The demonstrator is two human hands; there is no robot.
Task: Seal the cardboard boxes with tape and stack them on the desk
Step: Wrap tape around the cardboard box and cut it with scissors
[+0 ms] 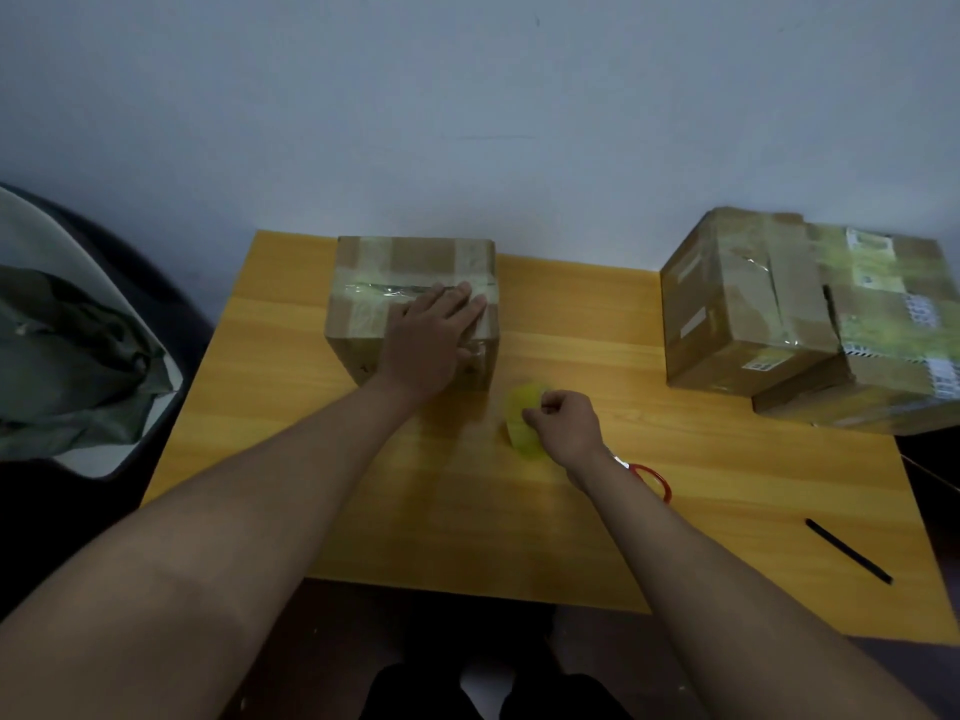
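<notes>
A closed cardboard box with clear tape along its top seam stands at the back middle of the wooden desk. My left hand lies flat on the box's top right part, fingers straight across the tape. My right hand is just in front of the box, its fingers curled round a yellowish roll of tape held a little above the desk. At the desk's right end a taped box sits tilted on top of another taped box.
Red-handled scissors lie on the desk partly under my right wrist. A black pen lies near the front right corner. A dark chair with a grey-green bag stands left of the desk. The wall is right behind the desk.
</notes>
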